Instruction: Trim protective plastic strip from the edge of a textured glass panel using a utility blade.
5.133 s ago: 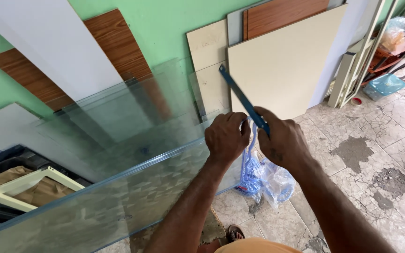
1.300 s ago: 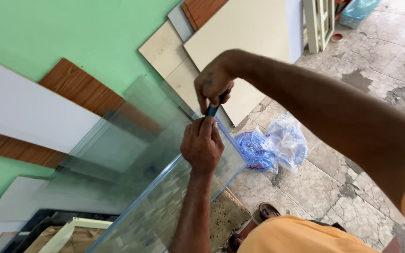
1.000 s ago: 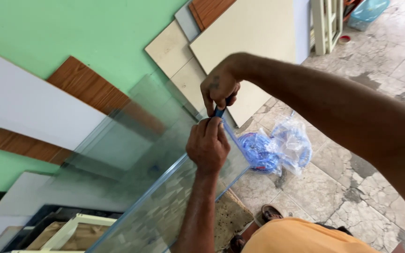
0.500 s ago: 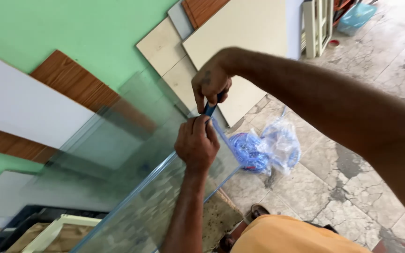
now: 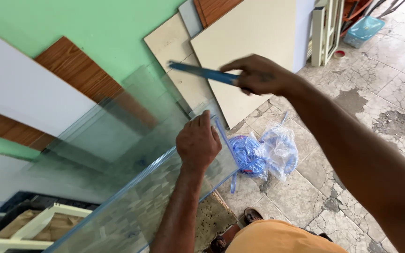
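A large clear glass sheet [image 5: 118,154] stands on edge, leaning toward the green wall, its top edge running from lower left to the middle. My left hand [image 5: 198,143] rests closed on that top edge near its right corner, where a blue strip [image 5: 222,136] runs down the side edge. My right hand [image 5: 258,75] is raised above and to the right of the glass, apart from it, gripping a long thin blue tool [image 5: 198,71] that points left.
Beige boards [image 5: 249,42] and wood-grain panels [image 5: 78,70] lean on the green wall. A clear bag of blue coiled material [image 5: 263,152] lies on the cracked tile floor. White frames [image 5: 326,28] stand at the back right; more frames [image 5: 33,225] lie lower left.
My right hand has lifted away from the glass corner, swinging the blue tool up and out to the left. My left hand stays on the top edge.
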